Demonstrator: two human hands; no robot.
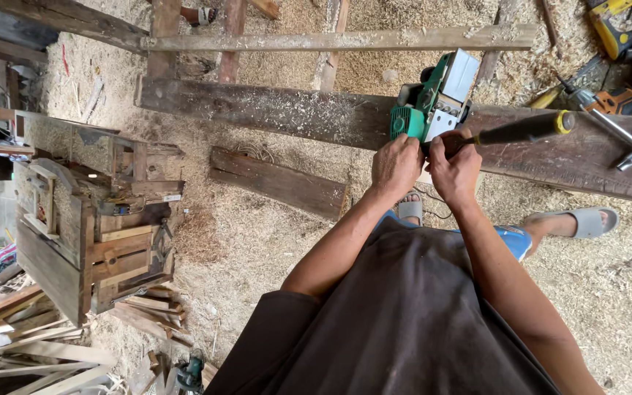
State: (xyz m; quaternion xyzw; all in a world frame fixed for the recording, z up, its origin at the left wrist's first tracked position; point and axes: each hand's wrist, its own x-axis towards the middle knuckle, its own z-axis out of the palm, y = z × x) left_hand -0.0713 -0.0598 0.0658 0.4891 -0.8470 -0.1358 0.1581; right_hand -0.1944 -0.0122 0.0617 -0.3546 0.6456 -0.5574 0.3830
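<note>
Both hands work at the green power planer (433, 99) lying tipped on the dark plank (279, 113): left hand (395, 164) clamped on its body, right hand (456, 172) gripping a black-handled screwdriver (524, 129) w/ tip at the planer, adjustment apparently mid-way, nothing visibly removed.

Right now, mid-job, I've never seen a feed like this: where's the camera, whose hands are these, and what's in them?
The one picture comes from a camera on the person's head, looking straight down. The left hand steadies a green power planer resting on a dark wooden plank. The right hand is at the planer too, with a black-handled screwdriver reaching out of it; its tip is hidden. A T-shaped metal wrench lies on the plank. Sawdust covers the floor.
</note>
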